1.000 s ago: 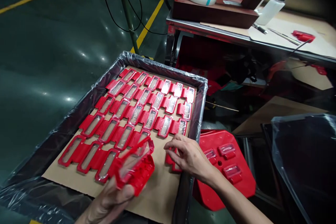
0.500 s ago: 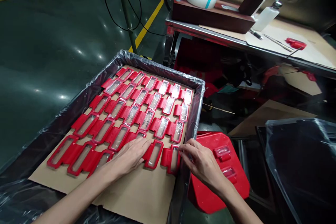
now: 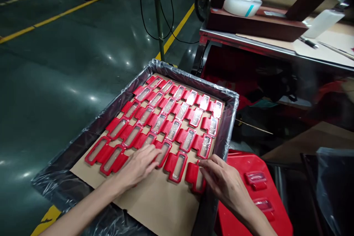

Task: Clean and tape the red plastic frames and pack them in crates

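Observation:
Rows of red plastic frames [image 3: 175,166] with clear windows lie on a cardboard sheet [image 3: 155,206] inside a shallow box [image 3: 232,118] lined with clear film. Over the near rows rests my left hand [image 3: 139,166], fingers loosely extended and hiding parts of the frames beneath. Its fingertips are beside one windowed frame [image 3: 163,153]. At the box's right edge, my right hand [image 3: 225,179] has its fingers pinched at the upper corner of the nearest right-hand red frame [image 3: 193,172]. That frame lies on the cardboard.
A red bin lid or tray [image 3: 249,160] with two similar red pieces [image 3: 256,180] stands right of the box. Behind is a metal-edged bench [image 3: 265,49] bearing a tape roll [image 3: 242,4] and a pump bottle [image 3: 325,22]. A stand pole [image 3: 159,22] with cables rises behind the box.
The camera view has swung left, so the box appears farther right and lower. Both hands stay over the near rows; my right fingers remain at the same frame.

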Demonstrator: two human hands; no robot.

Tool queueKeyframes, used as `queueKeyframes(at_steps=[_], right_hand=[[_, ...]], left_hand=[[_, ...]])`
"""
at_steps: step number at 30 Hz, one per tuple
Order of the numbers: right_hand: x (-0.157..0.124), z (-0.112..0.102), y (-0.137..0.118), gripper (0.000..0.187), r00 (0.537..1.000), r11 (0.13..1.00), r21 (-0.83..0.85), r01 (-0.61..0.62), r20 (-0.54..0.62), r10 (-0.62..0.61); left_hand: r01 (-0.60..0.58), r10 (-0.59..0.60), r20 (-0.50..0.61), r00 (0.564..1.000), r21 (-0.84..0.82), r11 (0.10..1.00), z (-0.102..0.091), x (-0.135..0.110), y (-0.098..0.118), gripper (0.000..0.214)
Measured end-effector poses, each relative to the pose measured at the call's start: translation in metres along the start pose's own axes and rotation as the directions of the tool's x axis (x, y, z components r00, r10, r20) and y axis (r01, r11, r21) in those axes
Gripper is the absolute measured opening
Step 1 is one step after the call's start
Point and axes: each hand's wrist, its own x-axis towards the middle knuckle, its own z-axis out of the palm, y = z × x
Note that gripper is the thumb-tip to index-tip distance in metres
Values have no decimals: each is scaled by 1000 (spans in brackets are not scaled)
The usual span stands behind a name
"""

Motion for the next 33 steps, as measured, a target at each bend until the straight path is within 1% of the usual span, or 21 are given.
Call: queueKeyframes(at_steps=[2, 4, 5, 7, 9, 10, 12, 13, 14, 16, 18, 20, 22, 24, 26, 28, 30, 31, 32, 33], right_hand=[[4, 5, -5, 19, 1000, 1000, 5, 14, 12, -14], [8, 15, -15, 18, 999, 999, 32, 36, 29, -37], [10, 22, -22, 18, 998, 998, 47, 43, 50, -45], [14, 40, -42, 17, 992, 998, 44, 39, 117, -44], [19, 62, -67, 14, 981, 999, -37, 31, 192, -24], [23, 74, -80, 15, 976, 995, -99, 34, 220, -11], [30, 97, -103, 24, 959, 976, -208, 57, 283, 4], [34, 109, -113, 29, 949, 968, -243, 68, 316, 12], [38, 119, -120, 32, 939, 962, -264, 71, 343, 24], [44, 138, -127, 42, 930, 957, -285, 58, 363, 51], [46, 151, -127, 49, 933, 956, -291, 33, 353, 75], [46, 159, -124, 49, 940, 958, -285, 18, 332, 80], [44, 163, -119, 46, 943, 967, -254, 8, 323, 77], [42, 163, -115, 45, 946, 979, -202, -1, 317, 66], [40, 162, -112, 44, 949, 990, -139, -20, 309, 62], [37, 158, -110, 45, 954, 998, -55, -34, 297, 49], [34, 153, -109, 51, 956, 995, 85, -57, 293, 30], [33, 150, -109, 52, 953, 978, 187, -91, 303, 31], [31, 146, -109, 53, 942, 939, 310, -151, 332, 42], [30, 143, -109, 51, 922, 866, 439, -240, 382, 62]], left_hand=[[109, -104, -109, 989, 45, 993, -17, -19, -20, 27], [238, -216, -190, 958, 104, 966, -35, -42, -42, 28], [302, -270, -213, 939, 134, 944, -43, -54, -52, 29], [402, -362, -216, 907, 182, 897, -53, -78, -71, 31], [427, -386, -215, 897, 200, 882, -53, -98, -83, 34], [408, -362, -228, 904, 202, 890, -50, -106, -88, 34], [329, -267, -270, 925, 222, 918, -39, -114, -92, 32], [283, -213, -275, 937, 245, 927, -32, -114, -92, 30], [244, -174, -255, 951, 275, 930, -26, -113, -91, 29], [179, -131, -159, 979, 341, 923, -16, -105, -87, 34], [135, -130, -39, 991, 392, 910, -11, -93, -82, 46], [115, -155, 66, 986, 414, 903, -9, -80, -78, 54], [115, -183, 138, 973, 398, 910, -12, -71, -75, 55], [119, -192, 165, 967, 376, 919, -15, -66, -71, 54], [112, -181, 157, 971, 371, 922, -16, -66, -70, 50], [111, -173, 137, 975, 372, 922, -13, -72, -73, 46], [90, -126, 81, 989, 347, 934, -4, -82, -83, 47], [77, -96, 42, 994, 327, 942, 1, -88, -89, 49], [58, -62, 2, 998, 308, 949, 5, -93, -95, 52], [42, -36, -26, 999, 292, 955, 8, -98, -101, 55]])
